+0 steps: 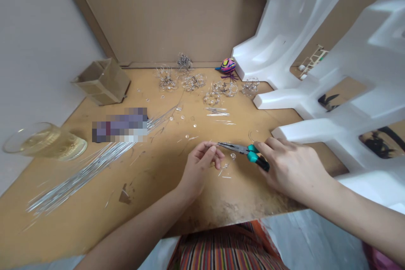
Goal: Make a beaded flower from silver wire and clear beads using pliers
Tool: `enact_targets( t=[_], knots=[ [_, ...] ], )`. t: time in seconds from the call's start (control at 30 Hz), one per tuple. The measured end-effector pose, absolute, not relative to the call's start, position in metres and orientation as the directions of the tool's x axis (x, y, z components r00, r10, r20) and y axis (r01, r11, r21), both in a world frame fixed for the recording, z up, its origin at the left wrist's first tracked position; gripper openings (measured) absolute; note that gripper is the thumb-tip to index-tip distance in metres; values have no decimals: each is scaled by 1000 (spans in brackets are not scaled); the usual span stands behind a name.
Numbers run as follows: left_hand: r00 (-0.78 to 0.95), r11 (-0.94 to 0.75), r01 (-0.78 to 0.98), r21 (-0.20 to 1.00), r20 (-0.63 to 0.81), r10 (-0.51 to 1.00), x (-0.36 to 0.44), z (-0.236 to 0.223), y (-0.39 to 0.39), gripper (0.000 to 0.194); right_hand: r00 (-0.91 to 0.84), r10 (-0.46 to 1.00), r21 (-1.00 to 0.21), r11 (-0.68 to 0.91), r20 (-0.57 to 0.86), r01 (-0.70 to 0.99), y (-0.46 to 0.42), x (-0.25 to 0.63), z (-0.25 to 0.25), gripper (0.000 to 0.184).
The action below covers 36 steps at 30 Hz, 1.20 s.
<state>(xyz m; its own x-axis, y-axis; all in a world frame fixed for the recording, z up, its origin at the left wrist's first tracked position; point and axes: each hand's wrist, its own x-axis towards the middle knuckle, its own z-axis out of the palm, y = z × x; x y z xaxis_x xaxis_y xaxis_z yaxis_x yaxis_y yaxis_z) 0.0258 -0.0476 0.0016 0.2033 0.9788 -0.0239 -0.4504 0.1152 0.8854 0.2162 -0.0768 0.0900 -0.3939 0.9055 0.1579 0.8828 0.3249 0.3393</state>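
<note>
My right hand [287, 162] is closed round the teal and black handles of needle-nose pliers [242, 148], whose jaws point left. At the tip of the jaws my left hand [203, 162] pinches something too small to make out, perhaps a wire end. Just below the jaws a clear bead [233, 156] and short cut wire pieces [226, 176] lie on the tabletop. More clear beads [195, 125] are scattered beyond my left hand. Short wires [217, 112] lie in a small bunch farther back.
Long silver wires [85, 177] spread across the left side, with a blurred purple item [120, 125] over them. A glass [47, 141] and a cardboard box [104, 81] stand left. Beaded wire loops [193, 82] and a colourful toy [228, 66] sit at the back. White moulded chair parts [291, 97] border the right.
</note>
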Motion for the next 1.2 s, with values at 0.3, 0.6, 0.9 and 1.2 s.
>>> enact_targets(
  t=[0.3,0.6,0.9,1.2],
  knots=[
    [248,183,-458,870,-72,966,27,5,-48,11,-263,962,160,272,-76,949,-67,221,101,23],
    [267,241,-484,841,-121,956,24,14,-47,12,-227,918,-179,176,-324,968,-57,222,110,26],
    [263,231,-499,835,-108,959,24,9,-47,11,-321,947,197,313,9,929,-69,221,97,22],
    [265,211,-520,828,-78,961,26,9,-49,8,-444,877,337,368,183,867,-74,223,94,15]
  ],
)
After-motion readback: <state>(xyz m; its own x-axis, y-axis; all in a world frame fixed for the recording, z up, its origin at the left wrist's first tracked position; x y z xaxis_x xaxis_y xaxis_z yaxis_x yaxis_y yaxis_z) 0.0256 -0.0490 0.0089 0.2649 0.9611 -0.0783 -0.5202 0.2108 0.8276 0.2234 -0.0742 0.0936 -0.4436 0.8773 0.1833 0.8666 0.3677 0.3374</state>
